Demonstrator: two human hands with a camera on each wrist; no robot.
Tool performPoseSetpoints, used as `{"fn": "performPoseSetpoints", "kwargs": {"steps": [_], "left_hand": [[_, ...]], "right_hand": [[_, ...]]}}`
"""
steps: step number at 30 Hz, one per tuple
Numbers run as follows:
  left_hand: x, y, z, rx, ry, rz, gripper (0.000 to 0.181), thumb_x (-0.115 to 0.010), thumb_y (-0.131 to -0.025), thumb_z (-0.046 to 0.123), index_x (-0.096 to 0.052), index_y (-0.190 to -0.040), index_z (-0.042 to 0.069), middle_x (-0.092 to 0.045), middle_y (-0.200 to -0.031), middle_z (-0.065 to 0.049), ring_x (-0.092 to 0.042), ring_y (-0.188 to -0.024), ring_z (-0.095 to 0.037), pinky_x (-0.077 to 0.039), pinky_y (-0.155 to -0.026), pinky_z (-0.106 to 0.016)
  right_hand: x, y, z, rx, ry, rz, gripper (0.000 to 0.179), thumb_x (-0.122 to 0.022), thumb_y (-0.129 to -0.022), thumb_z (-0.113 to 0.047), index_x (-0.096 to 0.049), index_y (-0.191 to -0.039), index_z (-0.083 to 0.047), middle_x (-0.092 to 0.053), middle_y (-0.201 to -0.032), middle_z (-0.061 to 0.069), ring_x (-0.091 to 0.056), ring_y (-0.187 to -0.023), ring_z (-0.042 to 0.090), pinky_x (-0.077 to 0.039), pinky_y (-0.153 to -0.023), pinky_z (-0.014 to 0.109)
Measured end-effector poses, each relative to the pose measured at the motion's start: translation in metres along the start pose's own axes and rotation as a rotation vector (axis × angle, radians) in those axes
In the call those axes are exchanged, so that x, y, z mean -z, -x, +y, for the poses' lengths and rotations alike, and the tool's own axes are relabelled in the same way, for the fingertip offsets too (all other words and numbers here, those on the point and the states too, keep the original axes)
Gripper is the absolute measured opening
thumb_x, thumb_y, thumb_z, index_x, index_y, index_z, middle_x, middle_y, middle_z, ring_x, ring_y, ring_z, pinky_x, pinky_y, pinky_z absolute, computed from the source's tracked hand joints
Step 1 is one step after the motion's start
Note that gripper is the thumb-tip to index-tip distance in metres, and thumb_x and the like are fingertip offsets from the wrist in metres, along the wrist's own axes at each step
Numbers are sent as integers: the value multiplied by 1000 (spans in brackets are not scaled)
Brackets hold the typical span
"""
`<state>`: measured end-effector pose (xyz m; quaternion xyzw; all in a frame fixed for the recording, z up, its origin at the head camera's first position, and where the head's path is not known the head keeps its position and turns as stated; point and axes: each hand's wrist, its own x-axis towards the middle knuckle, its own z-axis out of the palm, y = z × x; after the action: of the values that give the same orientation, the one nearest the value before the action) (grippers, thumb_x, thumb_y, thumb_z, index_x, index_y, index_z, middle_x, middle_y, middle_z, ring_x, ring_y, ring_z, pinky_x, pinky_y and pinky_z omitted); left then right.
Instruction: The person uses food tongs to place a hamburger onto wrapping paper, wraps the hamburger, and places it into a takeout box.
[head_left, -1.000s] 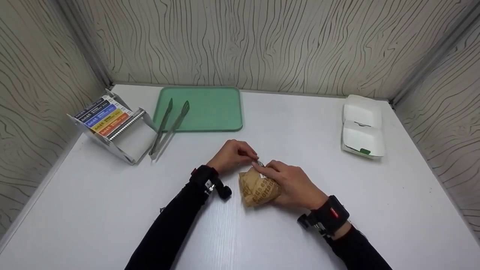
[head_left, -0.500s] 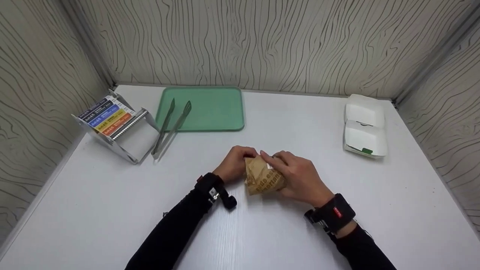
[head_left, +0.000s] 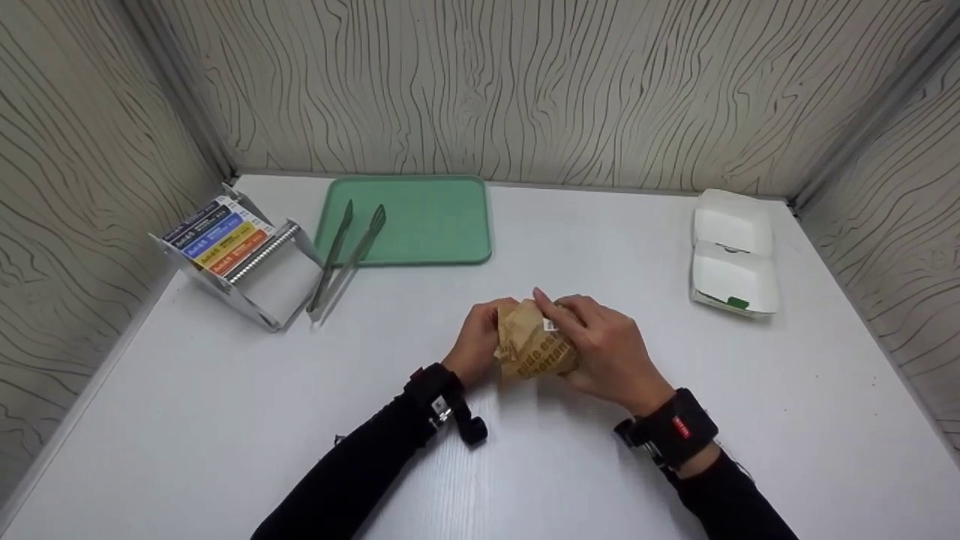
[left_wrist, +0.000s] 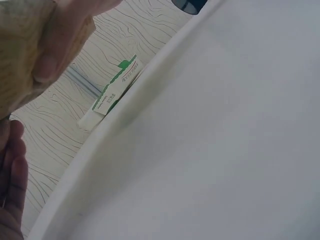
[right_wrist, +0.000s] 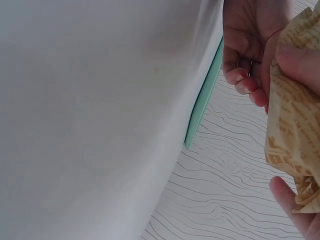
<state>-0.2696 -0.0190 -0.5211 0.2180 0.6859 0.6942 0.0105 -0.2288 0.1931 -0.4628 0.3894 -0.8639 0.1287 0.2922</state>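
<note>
A bundle wrapped in brown printed paper (head_left: 529,349) is held between both hands near the middle of the white table. My right hand (head_left: 615,352) grips its right side, thumb lying across the top beside a small white sticker (head_left: 550,325). On the other side, my left hand (head_left: 476,341) holds the paper's left edge, its fingers mostly hidden behind the bundle. The right wrist view shows the crumpled wrapper (right_wrist: 295,125) up close, with curled fingers (right_wrist: 245,82) beside it. What is inside the paper is hidden.
A label dispenser (head_left: 281,289) with coloured label strips stands at the left. Metal tongs (head_left: 334,281) lean over the front left of a green tray (head_left: 450,225). An opened white carton (head_left: 735,281) lies at the right. Patterned walls (head_left: 465,90) enclose the table.
Both hands and the bundle have shifted slightly right and away from the body. The left hand, earlier with fingertips beside the right thumb, has moved to the bundle's left edge.
</note>
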Motion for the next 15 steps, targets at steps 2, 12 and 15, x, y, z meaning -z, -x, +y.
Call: {"fn": "performPoseSetpoints", "kwargs": {"steps": [2,12,15], "left_hand": [[-1,1,0,1,17,3,2,-73,-88,-6,-72,-89,-5,-73,-86,-5,-61,-77,-4,-50,-72,-20],[6,4,4,61,79,-123,15,-72,-88,-9,-68,-100,-16,-72,-85,-2,-61,-77,-5,-52,-75,-22],[9,5,4,82,108,-167,20,-65,-87,-13,-67,-107,-17,-74,-93,-7,-64,-84,-6,-53,-80,-22]], "right_hand": [[0,0,0,-3,2,1,109,-99,-58,-32,-50,-155,-16,-65,-109,6,-69,-90,20,-61,-71,37],[2,0,0,-29,-30,-41,108,-100,-60,-35,-50,-154,-17,-64,-109,5,-69,-89,18,-61,-71,35],[2,0,1,-36,-28,-45,105,-99,-61,-33,-52,-153,-17,-64,-109,5,-69,-88,18,-61,-71,35]]}}
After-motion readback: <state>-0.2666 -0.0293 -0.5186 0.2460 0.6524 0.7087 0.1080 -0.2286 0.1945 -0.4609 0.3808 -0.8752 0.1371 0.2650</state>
